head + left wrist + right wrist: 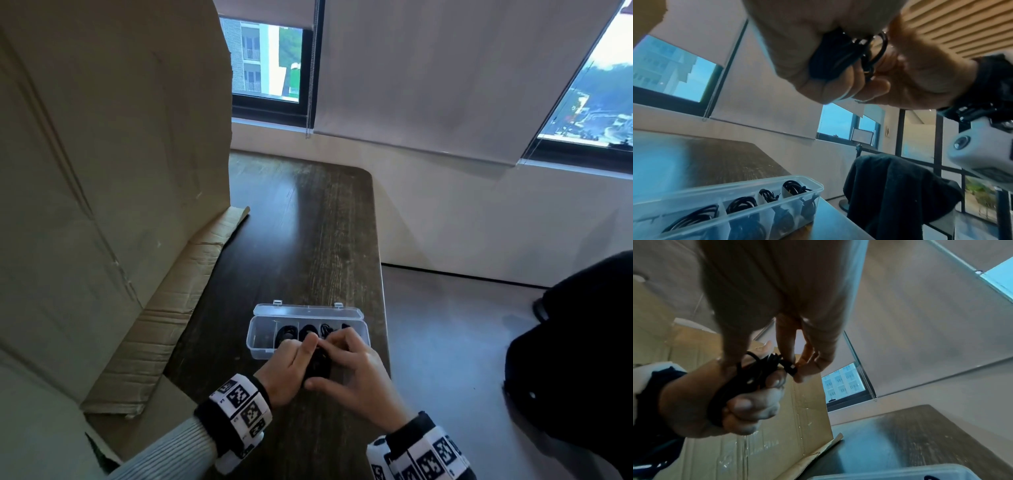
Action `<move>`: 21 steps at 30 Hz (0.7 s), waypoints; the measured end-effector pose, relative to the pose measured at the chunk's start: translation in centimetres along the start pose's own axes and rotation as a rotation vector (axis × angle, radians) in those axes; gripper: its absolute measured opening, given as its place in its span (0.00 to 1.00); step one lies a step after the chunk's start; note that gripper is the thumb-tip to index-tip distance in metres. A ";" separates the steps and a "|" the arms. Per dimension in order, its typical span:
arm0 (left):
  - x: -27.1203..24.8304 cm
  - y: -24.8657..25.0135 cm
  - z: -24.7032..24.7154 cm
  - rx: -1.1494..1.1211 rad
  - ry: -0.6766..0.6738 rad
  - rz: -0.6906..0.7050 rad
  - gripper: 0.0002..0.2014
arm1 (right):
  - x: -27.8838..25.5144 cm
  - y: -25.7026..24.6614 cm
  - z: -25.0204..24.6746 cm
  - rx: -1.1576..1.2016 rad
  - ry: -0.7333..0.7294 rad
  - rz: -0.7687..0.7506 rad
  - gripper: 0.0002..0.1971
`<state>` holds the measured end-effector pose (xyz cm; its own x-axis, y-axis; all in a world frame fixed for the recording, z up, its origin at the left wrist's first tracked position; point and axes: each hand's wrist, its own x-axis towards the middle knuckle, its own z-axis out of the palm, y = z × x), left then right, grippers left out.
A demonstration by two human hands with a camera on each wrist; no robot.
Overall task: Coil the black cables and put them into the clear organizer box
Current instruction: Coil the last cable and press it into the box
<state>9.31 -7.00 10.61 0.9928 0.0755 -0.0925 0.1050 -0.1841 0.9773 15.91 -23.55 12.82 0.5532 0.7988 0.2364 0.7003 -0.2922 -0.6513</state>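
Cable (318, 365) sat bunched in my left hand (286, 371); my right hand (352, 371) pinched its end, just before the box (260, 337) near the desk (301, 240) edge.

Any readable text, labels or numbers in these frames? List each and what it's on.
None readable.
Wristbands: black-and-white square marker patterns with tiny characters beside them, too small to read.
Cardboard box: faint printed marks, too blurred to read.
Wall plaque: a dark symbol, too small to read.
Clear organizer box: no label visible.
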 end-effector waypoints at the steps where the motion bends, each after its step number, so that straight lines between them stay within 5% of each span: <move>1: 0.0 -0.2 0.0 0.008 -0.011 -0.008 0.46 | 0.1 0.2 0.2 -0.022 0.031 0.005 0.31; 9: 0.6 -0.9 0.2 0.116 -0.074 -0.028 0.38 | 0.0 1.9 1.6 0.160 0.117 0.041 0.12; 15: 1.3 -1.1 -0.2 0.227 -0.066 -0.017 0.27 | -0.1 3.4 2.1 0.368 0.178 0.230 0.18; 21: 1.0 -1.1 -0.8 -0.255 -0.262 -0.151 0.12 | 0.4 3.9 1.6 0.531 0.260 0.321 0.16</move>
<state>10.16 -5.94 9.60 0.9518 -0.1752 -0.2518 0.2658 0.0616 0.9620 18.17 -23.53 9.19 0.8342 0.5433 0.0941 0.2022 -0.1426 -0.9689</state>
